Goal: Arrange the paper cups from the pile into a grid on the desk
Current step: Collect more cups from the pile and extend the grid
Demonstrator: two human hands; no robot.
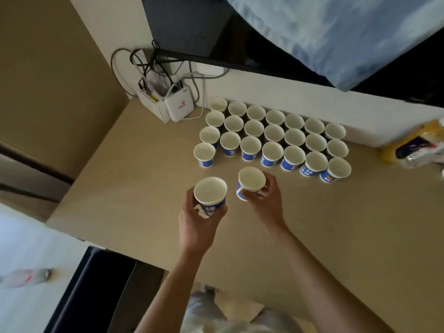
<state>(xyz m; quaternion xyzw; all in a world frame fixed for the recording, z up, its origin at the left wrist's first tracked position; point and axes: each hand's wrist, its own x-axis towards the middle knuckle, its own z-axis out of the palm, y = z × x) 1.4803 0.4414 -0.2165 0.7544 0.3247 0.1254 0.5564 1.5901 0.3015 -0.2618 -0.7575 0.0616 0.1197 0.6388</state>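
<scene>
Nearest to us, both forearms reach out over the desk (360, 236), and each hand carries one paper cup. Our left hand (199, 219) is wrapped around the lower wall of the left cup (210, 193), fingers closed on the blue printed band, with the mouth facing up toward the camera and the cup's long axis close to vertical. Our right hand (264, 200) grips the right cup (251, 182) from behind and below, thumb and fingers pinching its base; this cup is tilted, its mouth turned up and slightly toward the left, so its axis leans away from vertical. Both cups are held by the lower wall, which we judge leaves the rim free and lets the base meet the desk first. Both appear lifted off the surface, though contact under the right cup cannot be confirmed. Just beyond the hands stands the grid of cups (274, 138): upright, mouths up, packed rim against rim in slanted rows running from the left toward the right. The front row holds only a single cup (204, 153) at its left end, so we judge the open places beside it to be the destination for the two cups in hand. Farther back, a white router (179, 106) with tangled cables (149, 68) sits in the corner, and the back row rests near the wall (288, 97).
</scene>
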